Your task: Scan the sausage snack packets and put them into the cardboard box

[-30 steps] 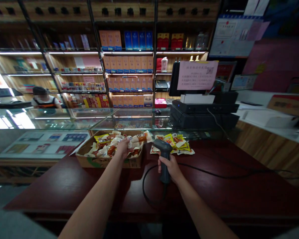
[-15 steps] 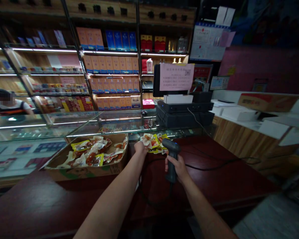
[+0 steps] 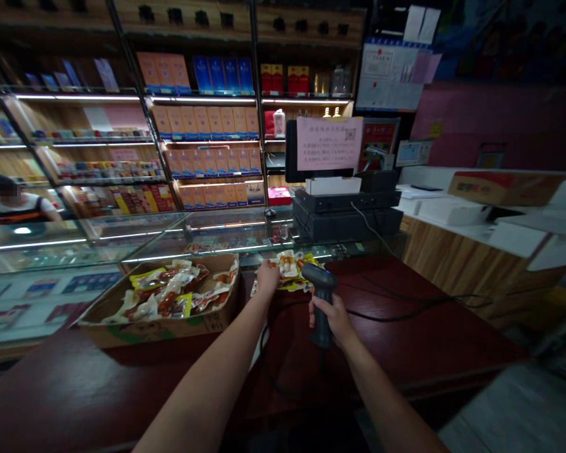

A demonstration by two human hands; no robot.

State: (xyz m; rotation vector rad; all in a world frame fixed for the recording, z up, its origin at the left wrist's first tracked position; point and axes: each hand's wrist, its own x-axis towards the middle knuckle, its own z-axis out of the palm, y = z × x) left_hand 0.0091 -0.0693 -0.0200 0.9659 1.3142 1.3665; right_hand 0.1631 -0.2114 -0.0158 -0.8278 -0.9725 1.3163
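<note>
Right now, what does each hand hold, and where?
The right hand grips a grey corded barcode scanner by its handle; whether the left hand holds a snack packet cannot be told.

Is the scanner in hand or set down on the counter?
In hand: the right hand is wrapped around the grip of the corded barcode scanner, whose head sticks up above the fingers.

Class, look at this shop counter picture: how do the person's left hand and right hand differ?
The left hand sits at the loose snack packets with its fingers hidden, while the right hand visibly wraps around a corded barcode scanner. The left hand reaches further forward than the right hand. Whether the left hand grips anything cannot be told; the right hand clearly holds the scanner. Both hands are bare and above the dark red counter.
</note>
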